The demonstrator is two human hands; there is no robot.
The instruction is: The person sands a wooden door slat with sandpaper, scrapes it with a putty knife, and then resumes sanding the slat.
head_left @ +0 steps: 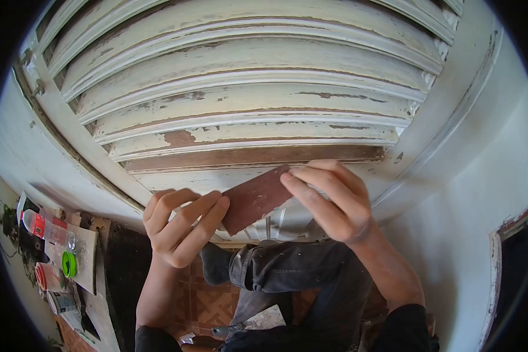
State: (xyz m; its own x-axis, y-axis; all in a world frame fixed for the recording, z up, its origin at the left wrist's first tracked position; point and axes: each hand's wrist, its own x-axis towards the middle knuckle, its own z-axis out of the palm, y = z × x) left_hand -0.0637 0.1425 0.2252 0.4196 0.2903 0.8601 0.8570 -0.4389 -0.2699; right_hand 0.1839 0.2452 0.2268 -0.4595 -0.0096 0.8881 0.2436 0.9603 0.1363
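Note:
A reddish-brown sheet that looks like sandpaper [256,199] is stretched between my two hands, tilted up to the right, with a ragged lower edge. My left hand [185,226] pinches its left end. The fingers of my right hand [331,199] grip its upper right corner. Behind it stands a louvered door [246,94] with peeling cream paint and bare brown patches. A putty knife [264,318] with a smeared blade lies low on my lap, apart from both hands.
At the left, a cluttered surface [102,281] holds a plastic bottle [47,229], a green lid [68,264] and several containers. My bent leg [287,264] is below my hands, over a patterned tile floor [202,299]. A white wall [469,205] rises at the right.

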